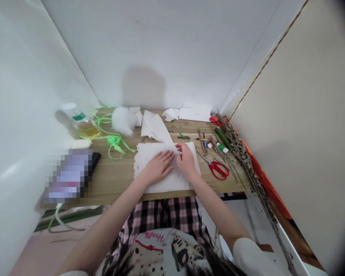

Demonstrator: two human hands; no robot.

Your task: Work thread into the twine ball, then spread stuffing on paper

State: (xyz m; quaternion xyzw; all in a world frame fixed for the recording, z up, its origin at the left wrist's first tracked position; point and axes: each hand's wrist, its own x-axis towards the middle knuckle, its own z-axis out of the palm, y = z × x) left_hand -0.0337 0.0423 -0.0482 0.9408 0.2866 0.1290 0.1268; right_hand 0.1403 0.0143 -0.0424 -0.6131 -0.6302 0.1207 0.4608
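Observation:
A white sheet of paper (152,187) with a ragged left edge lies on the wooden table in front of me. My left hand (160,167) rests flat on it, palm down, with the fingers stretched toward the right. Beside it, my right hand (186,158) is at the upper right part of the sheet with its fingers curled in a pinch. Whatever is between those fingertips is too small to make out. Just beyond the sheet lies a torn white piece of paper (153,125), its narrow end reaching toward my hands.
Red-handled scissors (218,170), a green-labelled tube (222,148) and dry twigs lie to the right. On the left are green ribbon (114,142), white stuffing (123,120), a bottle of yellow liquid (87,128) and a phone (69,176) with a cable. Walls enclose the table.

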